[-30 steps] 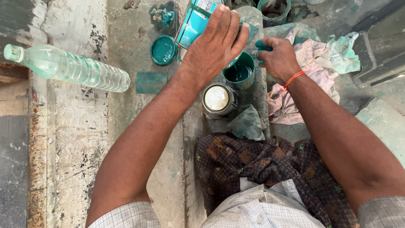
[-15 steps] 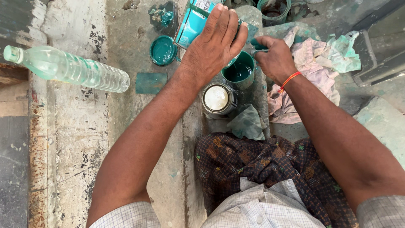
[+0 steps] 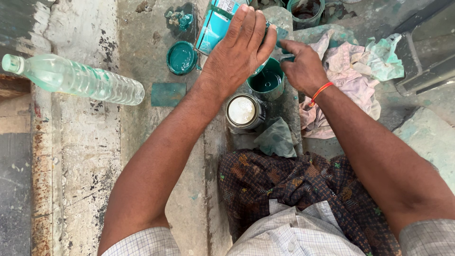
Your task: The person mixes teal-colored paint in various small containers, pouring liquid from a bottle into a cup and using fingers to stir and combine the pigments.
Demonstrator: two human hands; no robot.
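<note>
Paint, teal in colour, is seen inside a small open cup (image 3: 268,81) standing on the concrete floor (image 3: 142,156) in front of the seated person. A teal paint tin (image 3: 214,26) is gripped by the left hand (image 3: 239,52), its fingers wrapped over the tin's side, and the tin is held tilted directly above the cup. The right hand (image 3: 303,66) is closed loosely at the cup's far edge; what is pinched in its fingers cannot be told. An orange thread is worn at that wrist. Just beside the cup, nearer the person, a round metal can (image 3: 242,111) with a pale top is set upright. A teal lid (image 3: 181,58) lies left of the tin, and a plastic bottle (image 3: 80,78) lies on its side well apart to the left. Stained rags (image 3: 350,71) are heaped beside the right hand.
</note>
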